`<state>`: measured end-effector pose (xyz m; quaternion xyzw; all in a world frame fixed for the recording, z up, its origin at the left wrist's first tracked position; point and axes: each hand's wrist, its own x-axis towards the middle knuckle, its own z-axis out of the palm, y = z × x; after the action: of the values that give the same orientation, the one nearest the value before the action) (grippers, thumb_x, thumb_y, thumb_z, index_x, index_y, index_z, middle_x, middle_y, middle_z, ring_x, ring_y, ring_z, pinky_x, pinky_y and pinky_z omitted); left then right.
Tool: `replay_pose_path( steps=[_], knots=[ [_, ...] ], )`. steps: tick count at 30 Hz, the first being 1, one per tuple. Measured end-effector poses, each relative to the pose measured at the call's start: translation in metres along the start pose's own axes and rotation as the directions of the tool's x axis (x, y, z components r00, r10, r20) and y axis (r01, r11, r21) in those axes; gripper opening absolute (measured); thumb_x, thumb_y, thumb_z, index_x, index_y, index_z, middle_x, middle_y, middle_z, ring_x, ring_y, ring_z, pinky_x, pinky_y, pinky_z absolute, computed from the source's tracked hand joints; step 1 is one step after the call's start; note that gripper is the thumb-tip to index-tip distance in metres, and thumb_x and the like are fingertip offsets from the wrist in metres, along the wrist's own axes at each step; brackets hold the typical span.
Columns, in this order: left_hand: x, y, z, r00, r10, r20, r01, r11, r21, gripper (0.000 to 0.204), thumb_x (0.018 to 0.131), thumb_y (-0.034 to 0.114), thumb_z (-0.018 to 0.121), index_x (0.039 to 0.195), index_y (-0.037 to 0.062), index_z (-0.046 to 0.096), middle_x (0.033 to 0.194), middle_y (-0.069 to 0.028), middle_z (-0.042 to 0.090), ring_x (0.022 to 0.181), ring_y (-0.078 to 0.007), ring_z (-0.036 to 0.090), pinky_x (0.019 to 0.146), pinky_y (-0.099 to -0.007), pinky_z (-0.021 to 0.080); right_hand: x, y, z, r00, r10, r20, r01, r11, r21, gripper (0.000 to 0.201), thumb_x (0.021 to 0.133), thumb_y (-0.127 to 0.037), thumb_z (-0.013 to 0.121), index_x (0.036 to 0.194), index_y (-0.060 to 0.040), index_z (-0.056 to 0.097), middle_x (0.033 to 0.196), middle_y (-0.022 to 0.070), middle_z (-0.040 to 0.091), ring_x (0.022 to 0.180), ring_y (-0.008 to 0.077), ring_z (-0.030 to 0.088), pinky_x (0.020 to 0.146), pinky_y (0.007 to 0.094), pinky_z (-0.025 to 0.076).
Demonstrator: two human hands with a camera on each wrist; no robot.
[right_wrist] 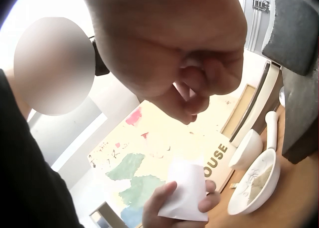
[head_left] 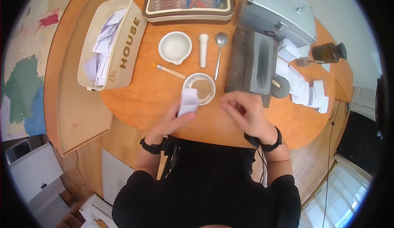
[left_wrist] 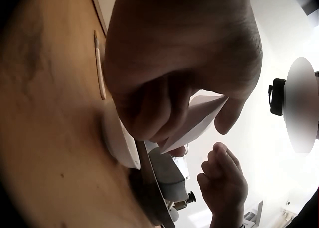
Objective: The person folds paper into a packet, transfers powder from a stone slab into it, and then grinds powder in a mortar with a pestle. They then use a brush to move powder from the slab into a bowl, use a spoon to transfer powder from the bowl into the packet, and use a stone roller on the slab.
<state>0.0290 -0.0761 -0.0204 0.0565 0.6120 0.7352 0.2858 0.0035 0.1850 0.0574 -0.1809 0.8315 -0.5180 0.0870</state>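
Note:
My left hand [head_left: 174, 120] grips a small folded white paper packet [head_left: 188, 101] upright, thumb on one side and fingers on the other. The packet overlaps the near left rim of a patterned white bowl [head_left: 212, 91] in the head view; beige powder [head_left: 201, 86] lies in that bowl. In the right wrist view the packet [right_wrist: 183, 194] stands up from the left hand. My right hand [head_left: 247, 112] hovers right of the bowl, fingers curled and fingertips close to the thumb. Nothing shows in its grasp in the left wrist view, where the right hand [left_wrist: 223, 183] appears as a loose fist.
Beyond the bowl lie a brush [head_left: 170, 71], a white mortar [head_left: 163, 47], a pestle [head_left: 203, 50] and a spoon [head_left: 219, 51]. A HOUSE bin [head_left: 130, 51] of papers stands left. A grey grinding trough [head_left: 253, 63], paper stacks [head_left: 298, 89], a dark jar [head_left: 326, 53] and a metal case [head_left: 271, 6] stand right.

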Motion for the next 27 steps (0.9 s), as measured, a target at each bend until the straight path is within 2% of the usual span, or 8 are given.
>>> replay_pose_path(
  steps=[1,2,5,8,14,20,23,27],
  knots=[
    [-0.003,-0.008,-0.007,0.995,-0.008,-0.094,0.009,1.0,0.004,0.035,0.095,0.018,0.063,0.125,0.0023,0.054,0.102,-0.0011,0.06,0.096,-0.0082,0.055,0.083,-0.0257,0.046,0.006,0.002,0.001,0.998,0.043,-0.042,-0.044,0.999,-0.024,0.01,0.085,-0.004,0.066,0.095,-0.0022,0.066,0.072,0.01,0.061,0.058,0.0254,0.059,0.053,0.0345,0.045],
    [-0.002,-0.011,-0.01,0.979,0.018,-0.202,-0.022,1.0,-0.02,0.031,0.095,0.019,0.063,0.121,0.0032,0.056,0.1,0.0004,0.06,0.088,-0.0058,0.055,0.074,-0.0226,0.045,0.016,0.004,0.002,0.998,0.068,0.004,-0.067,0.992,-0.107,0.011,0.086,-0.005,0.064,0.095,0.0022,0.063,0.075,0.0148,0.063,0.062,0.0313,0.062,0.054,0.0382,0.047],
    [-0.008,-0.014,-0.025,0.947,-0.116,-0.3,0.1,0.993,-0.067,0.029,0.094,0.021,0.062,0.116,0.0037,0.055,0.098,-0.0006,0.061,0.065,-0.0029,0.047,0.053,-0.0201,0.035,0.033,0.026,0.018,0.999,0.011,0.044,0.004,0.943,-0.333,0.011,0.085,-0.004,0.061,0.089,0.0061,0.058,0.074,0.0229,0.062,0.068,0.0407,0.063,0.058,0.0447,0.05],
    [-0.008,-0.014,-0.024,0.922,-0.061,-0.382,0.029,0.996,-0.088,0.024,0.095,0.019,0.061,0.113,0.0048,0.056,0.094,0.0011,0.061,0.055,-0.0007,0.037,0.046,-0.02,0.024,0.049,0.035,0.028,0.993,0.054,0.103,-0.008,0.917,-0.398,0.009,0.082,0.0,0.058,0.078,0.0079,0.055,0.071,0.0291,0.06,0.072,0.0474,0.062,0.062,0.0506,0.05],
    [-0.008,-0.021,-0.029,0.907,-0.046,-0.419,0.022,0.998,-0.061,0.023,0.095,0.015,0.062,0.115,0.0054,0.055,0.094,0.0009,0.062,0.055,-0.0003,0.038,0.046,-0.0193,0.026,0.054,0.039,0.048,0.988,0.062,0.139,0.002,0.907,-0.42,0.008,0.074,0.004,0.056,0.067,0.0077,0.058,0.07,0.0298,0.06,0.068,0.0476,0.062,0.064,0.051,0.052],
    [-0.01,-0.028,-0.036,0.921,0.004,-0.389,0.0,1.0,0.009,0.023,0.096,0.014,0.061,0.116,0.0055,0.055,0.094,0.0012,0.063,0.053,-0.0002,0.038,0.045,-0.0189,0.027,0.089,0.042,0.031,0.992,0.123,0.033,-0.072,0.756,-0.65,0.009,0.075,-0.002,0.059,0.073,0.0053,0.064,0.074,0.0289,0.064,0.076,0.0432,0.067,0.07,0.0486,0.054],
    [-0.011,-0.022,-0.036,0.932,0.003,-0.362,0.003,1.0,0.016,0.022,0.096,0.014,0.061,0.116,0.0057,0.055,0.094,0.0013,0.062,0.053,-0.0004,0.038,0.045,-0.0188,0.027,0.118,0.052,0.032,0.939,0.34,0.05,-0.171,0.59,-0.789,0.013,0.077,-0.004,0.059,0.078,0.0042,0.069,0.08,0.0272,0.068,0.081,0.0401,0.069,0.074,0.0456,0.056],
    [-0.014,-0.018,-0.038,0.956,0.03,-0.293,-0.028,1.0,0.012,0.023,0.096,0.015,0.061,0.116,0.0059,0.055,0.094,0.0011,0.063,0.055,-0.0009,0.039,0.046,-0.0191,0.029,0.137,0.047,0.036,0.847,0.531,0.025,-0.318,0.545,-0.776,0.017,0.078,-0.006,0.059,0.087,0.0031,0.071,0.09,0.0258,0.07,0.089,0.0373,0.07,0.08,0.0429,0.056]
  ],
)
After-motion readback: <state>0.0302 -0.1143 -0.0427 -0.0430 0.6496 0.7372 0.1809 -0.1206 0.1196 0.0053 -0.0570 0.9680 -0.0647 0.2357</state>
